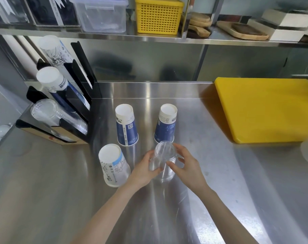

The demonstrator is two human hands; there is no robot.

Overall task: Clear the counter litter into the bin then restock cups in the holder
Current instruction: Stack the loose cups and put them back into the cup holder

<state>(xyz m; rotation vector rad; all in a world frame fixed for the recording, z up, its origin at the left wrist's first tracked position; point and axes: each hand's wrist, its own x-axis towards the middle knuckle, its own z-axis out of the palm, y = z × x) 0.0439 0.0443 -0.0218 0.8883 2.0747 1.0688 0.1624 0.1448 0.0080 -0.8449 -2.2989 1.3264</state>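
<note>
An upturned clear plastic cup [162,162] is grasped by both the left hand [144,170] and right hand [185,167], just in front of two blue paper cups [126,128] on the steel tabletop [220,173], right of the black cup holder [75,106].

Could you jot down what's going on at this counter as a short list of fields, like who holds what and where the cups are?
surface: steel counter
held item: clear plastic cup, upside down, gripped from both sides
left hand: curled round the clear cup
right hand: curled round the clear cup
loose cups: two blue paper cups and one white printed cup, all upside down on the counter
cup holder: black rack at left, already holding stacks of paper and clear cups
other: yellow cutting board at right
litter: none in sight
</note>
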